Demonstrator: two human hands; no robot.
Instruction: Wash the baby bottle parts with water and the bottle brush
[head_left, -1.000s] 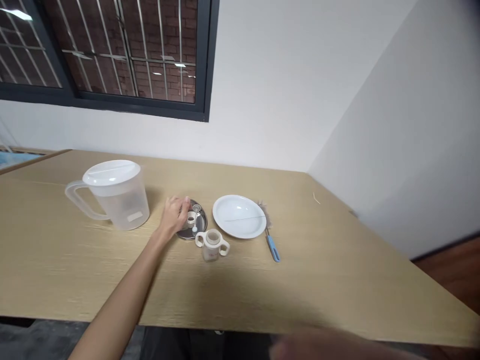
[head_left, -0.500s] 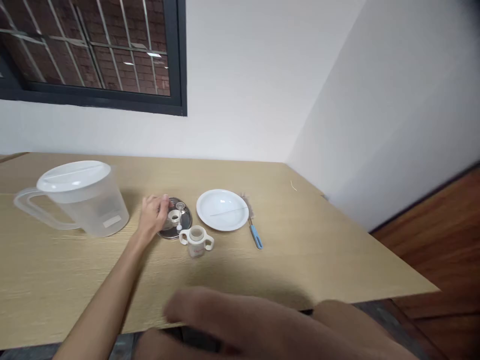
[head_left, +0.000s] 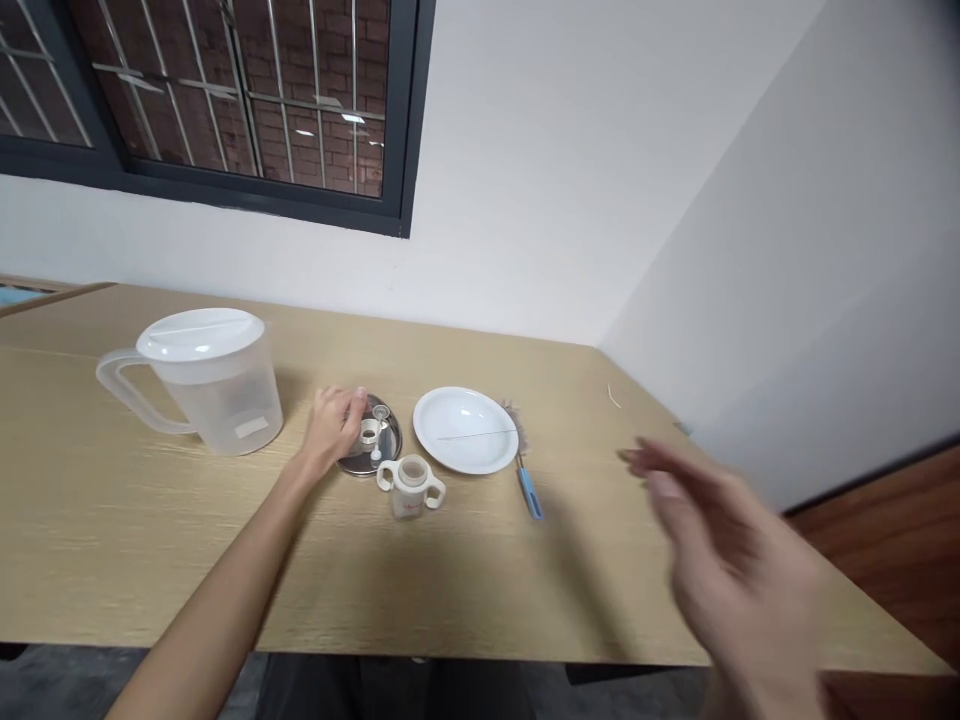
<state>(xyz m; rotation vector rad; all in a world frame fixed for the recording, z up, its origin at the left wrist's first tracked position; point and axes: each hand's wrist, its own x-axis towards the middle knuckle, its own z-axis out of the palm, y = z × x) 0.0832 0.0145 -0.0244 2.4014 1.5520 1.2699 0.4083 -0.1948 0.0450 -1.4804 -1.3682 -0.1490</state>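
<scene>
A: How far along does it look?

B: Partway, I'd judge — the two-handled cup (head_left: 410, 488) stands upright and open, with nothing on its mouth, while a white ring (head_left: 370, 432) and a slim clear piece (head_left: 379, 435) lie apart from it on the round metal tray (head_left: 394, 441).

A: So what seems done?

B: The loose pieces lie together on the tray, and the cup is just beside it on the desk (head_left: 465, 575). The jug (head_left: 229, 400), off to the left, has its lid on.

A: And what's left undone?

B: Neither the ring nor the slim piece is on the cup. The blue-handled brush (head_left: 529, 492) lies at the right side of the white plate (head_left: 480, 455), with no hand on it; a thin line crosses the plate, but I can't tell what it is.

A: Where are the hands?

B: The left hand (head_left: 334, 425) rests at the tray's left edge, near the ring. Its grip is half hidden, so I can't tell whether it has hold of anything.

A: And the right?

B: The right hand (head_left: 739, 570) is raised over the desk's right side, well apart from the tray. It's blurred — I can't tell whether that grip is pinching something small or nothing at all
</scene>
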